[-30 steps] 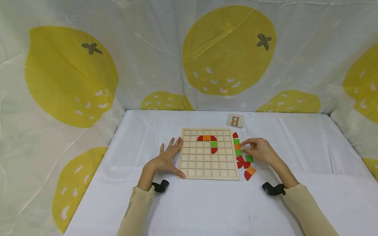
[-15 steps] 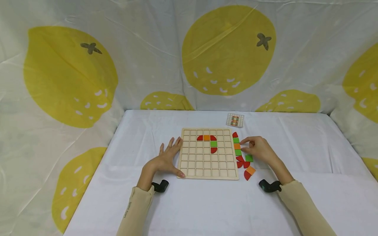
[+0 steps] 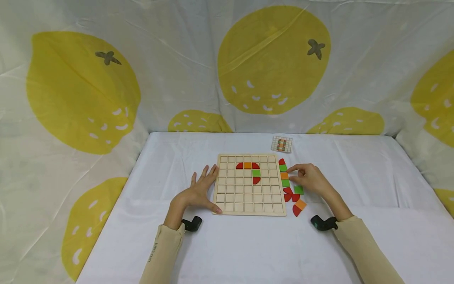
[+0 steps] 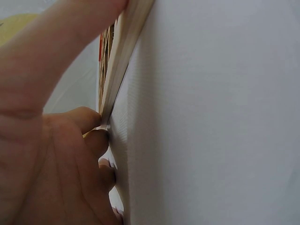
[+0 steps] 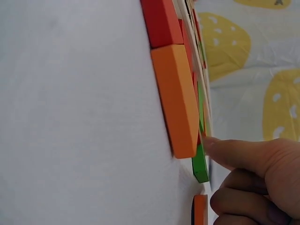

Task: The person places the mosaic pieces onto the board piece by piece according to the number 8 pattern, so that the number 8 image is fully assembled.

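Observation:
A square wooden grid board [image 3: 238, 197] lies flat on the table. My left hand [image 3: 198, 193], fingers spread, rests along its left edge, with the thumb at the near corner. In the left wrist view the thumb [image 4: 61, 42] lies against the board's rim [image 4: 124, 51]. To the right of the board, my right hand [image 3: 312, 180] has thumb and forefinger at the right corners of an orange square tile [image 3: 284, 176]. Green square tiles [image 3: 283, 168] adjoin it above and below. On the board sit red quarter-circle tiles [image 3: 256, 180], an orange tile [image 3: 247, 165] and a green tile [image 3: 256, 172].
Loose red pieces [image 3: 287, 197], a green square [image 3: 299, 190] and an orange square [image 3: 301, 204] lie at the board's right. A printed pattern card [image 3: 281, 144] lies behind it. A lemon-patterned curtain [image 3: 198, 71] hangs beyond the white table.
My right hand has shifted slightly left with the forearm, its thumb and forefinger staying at the orange tile. The left hand and the tiles on the board keep their places.

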`<state>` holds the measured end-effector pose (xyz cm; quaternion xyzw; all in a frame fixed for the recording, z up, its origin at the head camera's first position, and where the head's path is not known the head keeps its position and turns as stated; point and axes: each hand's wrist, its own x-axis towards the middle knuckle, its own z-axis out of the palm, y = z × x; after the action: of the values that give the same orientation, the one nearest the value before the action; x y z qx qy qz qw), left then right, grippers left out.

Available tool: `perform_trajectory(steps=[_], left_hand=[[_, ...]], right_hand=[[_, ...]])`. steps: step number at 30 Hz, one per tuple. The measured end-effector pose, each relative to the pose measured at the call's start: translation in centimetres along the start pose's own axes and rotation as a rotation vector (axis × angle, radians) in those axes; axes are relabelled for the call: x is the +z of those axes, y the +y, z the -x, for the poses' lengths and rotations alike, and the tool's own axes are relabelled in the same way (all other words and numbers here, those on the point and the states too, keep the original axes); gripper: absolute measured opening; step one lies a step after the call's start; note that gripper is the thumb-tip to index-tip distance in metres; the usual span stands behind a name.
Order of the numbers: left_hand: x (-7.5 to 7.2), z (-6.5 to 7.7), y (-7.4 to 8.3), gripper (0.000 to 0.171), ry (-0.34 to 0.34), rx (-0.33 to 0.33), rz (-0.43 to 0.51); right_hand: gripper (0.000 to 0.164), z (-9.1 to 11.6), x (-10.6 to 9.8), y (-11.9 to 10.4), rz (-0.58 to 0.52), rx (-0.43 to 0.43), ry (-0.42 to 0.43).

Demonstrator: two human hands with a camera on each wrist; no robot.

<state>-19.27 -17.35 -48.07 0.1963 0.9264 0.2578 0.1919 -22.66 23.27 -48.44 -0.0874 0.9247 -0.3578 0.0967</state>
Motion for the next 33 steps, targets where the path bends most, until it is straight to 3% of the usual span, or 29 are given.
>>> perform_trajectory(steps=[14,24,33], left_hand=[[0.02,-0.02,-0.06,0.148,-0.001,0.003,-0.011],[0.08,-0.09,-0.13,0.148,0.000,0.000,-0.012],[0.06,-0.04,-0.14,0.148,-0.001,0.001,-0.017]], right_hand=[[0.030,-0.01,0.45,0.05,-0.018,0.038,0.028],[0.027,0.04,0.46,-0.11,-0.020,0.005,0.036],[0.028,0.04,0.20,-0.01,0.006,0.072,0.055]])
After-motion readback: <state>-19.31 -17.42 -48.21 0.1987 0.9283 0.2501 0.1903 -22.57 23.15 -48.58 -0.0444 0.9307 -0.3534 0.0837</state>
